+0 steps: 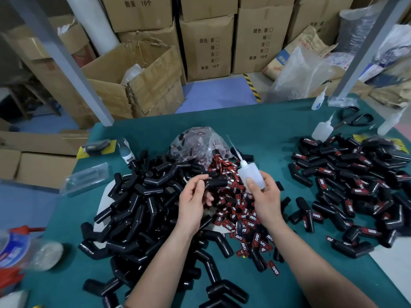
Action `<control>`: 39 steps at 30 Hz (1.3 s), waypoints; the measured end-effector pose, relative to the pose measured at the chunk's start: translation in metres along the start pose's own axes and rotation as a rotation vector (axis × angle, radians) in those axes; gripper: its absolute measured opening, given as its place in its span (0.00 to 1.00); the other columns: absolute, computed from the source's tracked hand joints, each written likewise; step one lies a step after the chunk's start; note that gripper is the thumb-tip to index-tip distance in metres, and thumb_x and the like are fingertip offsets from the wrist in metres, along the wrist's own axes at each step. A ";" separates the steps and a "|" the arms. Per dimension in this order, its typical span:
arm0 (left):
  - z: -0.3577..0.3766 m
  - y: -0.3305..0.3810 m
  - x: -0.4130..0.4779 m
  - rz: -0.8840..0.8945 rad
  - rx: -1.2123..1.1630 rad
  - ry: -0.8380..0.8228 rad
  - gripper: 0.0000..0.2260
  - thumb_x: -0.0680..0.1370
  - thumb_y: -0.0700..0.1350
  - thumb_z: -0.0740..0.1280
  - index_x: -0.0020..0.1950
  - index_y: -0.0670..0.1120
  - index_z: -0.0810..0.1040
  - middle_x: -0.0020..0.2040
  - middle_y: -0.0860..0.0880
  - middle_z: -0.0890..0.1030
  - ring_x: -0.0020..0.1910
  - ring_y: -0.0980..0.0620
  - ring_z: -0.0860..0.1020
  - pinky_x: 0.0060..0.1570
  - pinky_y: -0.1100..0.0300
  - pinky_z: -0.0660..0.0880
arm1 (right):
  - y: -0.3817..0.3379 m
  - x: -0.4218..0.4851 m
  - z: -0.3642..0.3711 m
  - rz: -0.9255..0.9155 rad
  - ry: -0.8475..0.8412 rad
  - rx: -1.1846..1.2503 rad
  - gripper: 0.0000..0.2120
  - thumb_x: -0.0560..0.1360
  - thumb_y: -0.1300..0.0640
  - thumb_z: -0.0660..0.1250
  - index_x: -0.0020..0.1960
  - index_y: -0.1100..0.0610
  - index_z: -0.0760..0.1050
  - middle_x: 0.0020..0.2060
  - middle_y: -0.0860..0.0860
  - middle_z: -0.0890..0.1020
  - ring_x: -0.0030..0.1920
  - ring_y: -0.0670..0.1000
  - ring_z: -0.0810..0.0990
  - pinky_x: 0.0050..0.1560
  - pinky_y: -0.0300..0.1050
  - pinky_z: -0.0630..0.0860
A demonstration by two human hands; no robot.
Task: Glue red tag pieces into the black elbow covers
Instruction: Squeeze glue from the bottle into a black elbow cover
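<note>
My left hand [193, 201] holds a black elbow cover [216, 182] by its fingertips above the middle of the green table [255, 121]. My right hand [264, 194] grips a translucent glue bottle [250, 174] whose long needle tip points up and to the left. Under both hands lies a heap of red tag pieces [240, 216] printed TAPER. To the left spreads a big pile of plain black elbow covers [142, 210]. On the right lies a pile of covers with red tags on them [355, 185].
A clear bag of tags [195, 143] sits behind the hands. Spare glue bottles [322, 128] and black scissors [353, 118] lie at the far right. A plastic blister pack [89, 176] lies left, a bottle [20, 247] at the near left edge. Cardboard boxes [206, 47] stand behind the table.
</note>
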State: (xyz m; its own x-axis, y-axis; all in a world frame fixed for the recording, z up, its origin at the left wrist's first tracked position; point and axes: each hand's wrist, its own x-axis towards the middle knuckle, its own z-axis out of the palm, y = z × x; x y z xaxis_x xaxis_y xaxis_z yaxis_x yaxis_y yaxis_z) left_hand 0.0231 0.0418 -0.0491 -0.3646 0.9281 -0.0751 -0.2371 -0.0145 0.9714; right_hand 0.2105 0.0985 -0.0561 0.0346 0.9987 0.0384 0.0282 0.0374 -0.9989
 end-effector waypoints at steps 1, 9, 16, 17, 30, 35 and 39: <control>0.000 -0.001 0.002 -0.013 0.016 0.008 0.13 0.88 0.43 0.59 0.59 0.52 0.83 0.39 0.46 0.80 0.35 0.53 0.77 0.35 0.60 0.76 | 0.005 -0.002 0.000 0.007 -0.008 0.019 0.13 0.71 0.37 0.71 0.55 0.35 0.76 0.41 0.48 0.84 0.38 0.47 0.80 0.40 0.46 0.76; -0.006 -0.003 0.009 -0.203 -0.141 0.033 0.13 0.80 0.33 0.71 0.63 0.43 0.82 0.50 0.44 0.87 0.47 0.49 0.85 0.50 0.60 0.82 | 0.013 -0.009 -0.006 -0.029 -0.087 -0.028 0.14 0.73 0.38 0.70 0.58 0.33 0.73 0.42 0.48 0.82 0.38 0.47 0.81 0.41 0.41 0.78; -0.002 -0.002 0.006 -0.128 -0.128 0.077 0.11 0.81 0.35 0.70 0.62 0.46 0.83 0.54 0.45 0.87 0.53 0.46 0.86 0.50 0.59 0.82 | 0.015 0.004 -0.012 0.002 0.048 0.239 0.13 0.70 0.56 0.74 0.52 0.46 0.81 0.45 0.45 0.84 0.44 0.46 0.81 0.42 0.38 0.79; -0.003 -0.001 0.006 -0.127 -0.110 0.081 0.12 0.80 0.34 0.71 0.61 0.47 0.83 0.54 0.45 0.87 0.53 0.46 0.86 0.51 0.59 0.82 | 0.016 0.006 -0.012 0.030 0.079 0.321 0.12 0.70 0.58 0.73 0.52 0.50 0.81 0.43 0.46 0.85 0.42 0.46 0.81 0.40 0.36 0.78; -0.005 -0.008 0.003 -0.072 0.174 0.005 0.19 0.77 0.38 0.76 0.56 0.64 0.85 0.51 0.55 0.88 0.46 0.54 0.86 0.46 0.66 0.81 | 0.023 0.009 -0.012 -0.169 0.330 0.295 0.10 0.73 0.47 0.69 0.50 0.51 0.78 0.40 0.42 0.84 0.41 0.44 0.82 0.40 0.38 0.79; -0.006 -0.012 0.004 -0.075 0.192 0.014 0.17 0.78 0.41 0.76 0.58 0.64 0.84 0.49 0.55 0.88 0.42 0.51 0.81 0.43 0.62 0.81 | 0.020 0.005 -0.011 -0.241 0.320 0.291 0.09 0.73 0.49 0.69 0.49 0.52 0.76 0.39 0.39 0.83 0.40 0.39 0.82 0.38 0.34 0.78; -0.008 -0.012 0.005 -0.086 0.185 0.014 0.18 0.78 0.43 0.76 0.60 0.65 0.84 0.50 0.54 0.88 0.43 0.52 0.83 0.43 0.63 0.82 | 0.018 0.005 -0.010 -0.282 0.314 0.283 0.03 0.74 0.49 0.69 0.47 0.47 0.78 0.38 0.39 0.83 0.39 0.38 0.81 0.37 0.32 0.77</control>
State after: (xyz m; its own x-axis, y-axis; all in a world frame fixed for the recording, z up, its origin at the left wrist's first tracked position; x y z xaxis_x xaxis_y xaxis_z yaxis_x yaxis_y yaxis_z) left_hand 0.0172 0.0443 -0.0633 -0.3627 0.9178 -0.1614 -0.0987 0.1344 0.9860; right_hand 0.2213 0.1034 -0.0734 0.3643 0.8910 0.2709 -0.1907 0.3561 -0.9148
